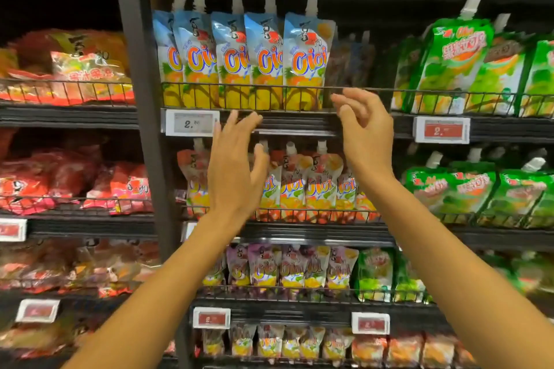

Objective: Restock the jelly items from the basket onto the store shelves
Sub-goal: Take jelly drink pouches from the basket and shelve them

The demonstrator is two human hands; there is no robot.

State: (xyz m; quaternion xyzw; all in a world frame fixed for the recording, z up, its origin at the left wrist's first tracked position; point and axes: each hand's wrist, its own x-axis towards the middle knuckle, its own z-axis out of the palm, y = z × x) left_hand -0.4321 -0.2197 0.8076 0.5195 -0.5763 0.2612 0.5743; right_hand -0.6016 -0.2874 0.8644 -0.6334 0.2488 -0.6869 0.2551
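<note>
Several blue-and-yellow jelly pouches [260, 60] with white spouts stand upright in a row behind the wire rail [374, 90] of the upper shelf. To their right the same shelf has a gap with a few dark pouches [356, 63] set further back. My left hand [236, 168] is raised in front of the shelf edge below that row, fingers spread, holding nothing. Just below the gap, my right hand [364, 132] hovers with its fingers apart and curled, also empty. Orange jelly pouches [308, 183] fill the shelf beneath. No basket is in view.
Green jelly pouches [455, 66] crowd the shelves on the right. Red and orange snack bags [87, 69] fill the left bay behind a dark upright post [135, 39]. Price tags [192, 123] hang on the shelf edges. Lower shelves hold purple and mixed pouches [287, 269].
</note>
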